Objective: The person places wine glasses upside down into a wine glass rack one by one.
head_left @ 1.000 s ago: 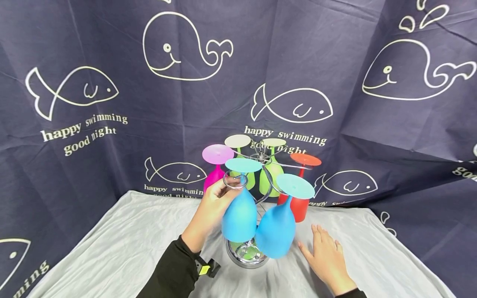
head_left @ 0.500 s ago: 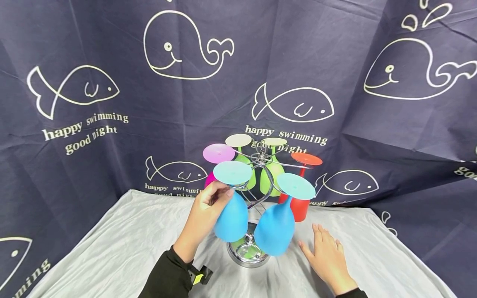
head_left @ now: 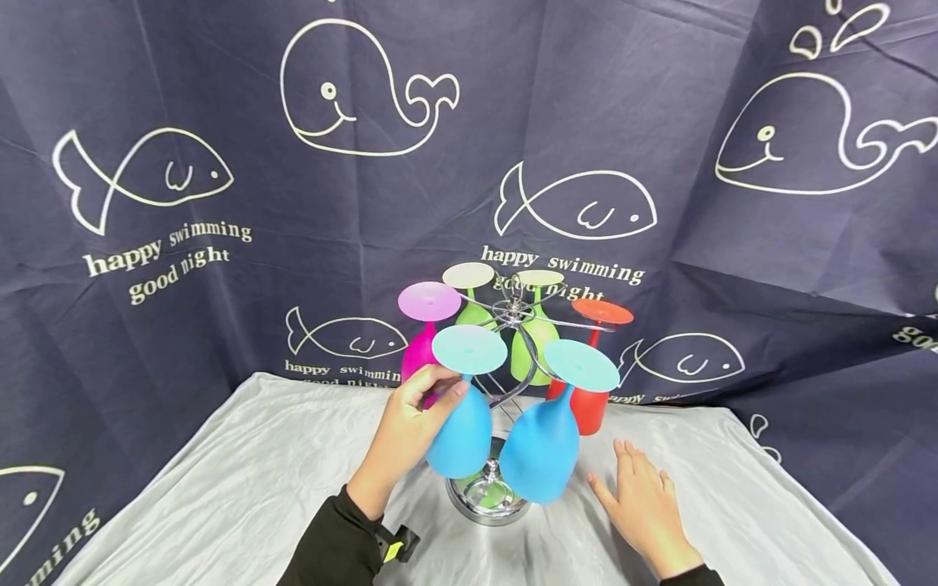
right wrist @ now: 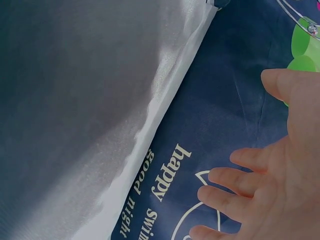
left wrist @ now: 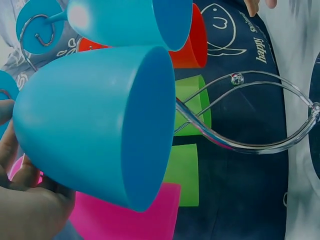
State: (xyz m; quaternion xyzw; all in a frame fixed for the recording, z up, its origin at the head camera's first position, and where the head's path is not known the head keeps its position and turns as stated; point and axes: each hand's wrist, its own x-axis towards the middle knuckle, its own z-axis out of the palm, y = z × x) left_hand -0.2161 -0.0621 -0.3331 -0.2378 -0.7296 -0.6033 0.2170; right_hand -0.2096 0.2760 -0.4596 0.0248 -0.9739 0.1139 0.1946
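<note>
My left hand point(head_left: 406, 427) pinches a blue wine glass point(head_left: 462, 431) near its stem, thumb on the top of the bowl. The glass is upside down, foot up, in front of the chrome glass rack point(head_left: 487, 511); its foot hides the rack's near hook. In the left wrist view the bowl point(left wrist: 95, 125) fills the middle, its mouth facing the rack's base. A second blue wine glass point(head_left: 541, 448) hangs upside down just to the right. My right hand point(head_left: 645, 505), fingers straight and apart, holds nothing, low over the table right of the rack.
Also hanging upside down on the rack are a magenta glass point(head_left: 419, 354) at left, two green glasses point(head_left: 533, 354) behind and a red glass point(head_left: 589, 411) at right. A pale cloth point(head_left: 293, 472) covers the table. Behind it hangs a dark fish-print curtain point(head_left: 410, 212).
The held blue glass has come out of the rack's ring, first left and towards me, then slightly back right. The right hand and the other glasses stay put.
</note>
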